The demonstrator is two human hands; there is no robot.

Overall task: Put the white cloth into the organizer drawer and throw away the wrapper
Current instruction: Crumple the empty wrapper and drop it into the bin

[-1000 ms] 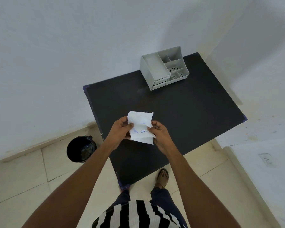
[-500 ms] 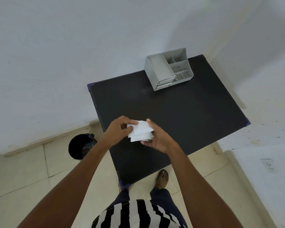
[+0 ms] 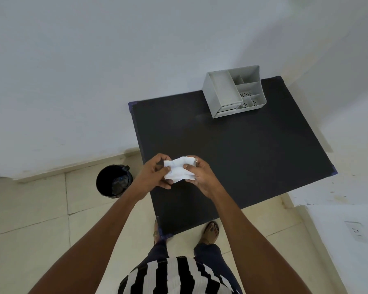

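Note:
A white packet (image 3: 180, 170), the cloth in its wrapper, is held over the near left part of the black table (image 3: 232, 153). My left hand (image 3: 154, 174) pinches its left edge and my right hand (image 3: 200, 174) grips its right side. I cannot tell cloth from wrapper here. The grey organizer (image 3: 232, 94) stands at the table's far edge against the wall, with its small drawers pushed in at the front. A black bin (image 3: 113, 180) sits on the floor left of the table.
White walls close in behind and to the right of the table. Tiled floor lies to the left and in front, with my feet under the table's near edge. A wall socket (image 3: 356, 230) is at lower right.
The packet went from upright and flat to bunched between both hands. The view has shifted so that table and organizer sit further right.

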